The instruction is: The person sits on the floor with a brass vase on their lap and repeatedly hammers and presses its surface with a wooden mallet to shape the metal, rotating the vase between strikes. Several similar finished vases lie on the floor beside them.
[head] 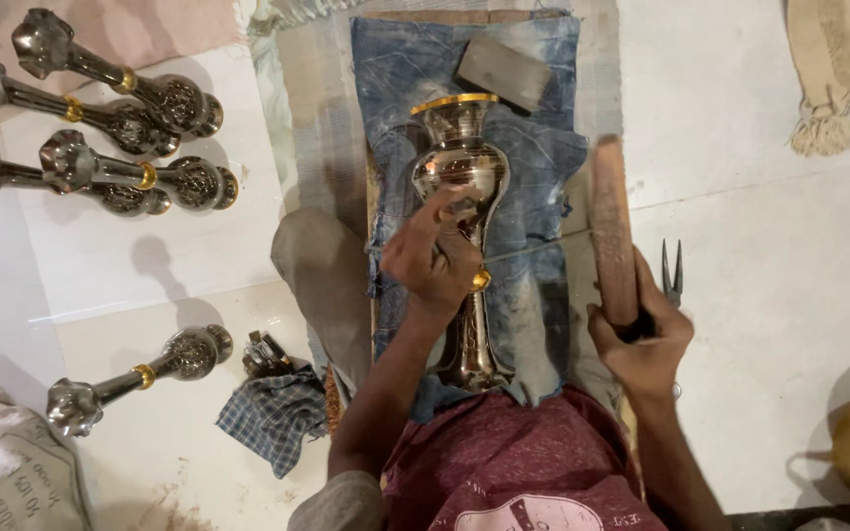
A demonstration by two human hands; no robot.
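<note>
A tall polished metal vase with a gold-coloured rim (461,177) is laid lengthwise on a worn blue denim cloth (533,128), apparently so the finish is cushioned and rolling is checked. It is steadied at the narrow waist by the left hand (432,258), whose fingers are closed around it. A long wooden stick (613,231) is gripped at its near end by the right hand (643,344). More vases (100,128) are kept aside at the left.
</note>
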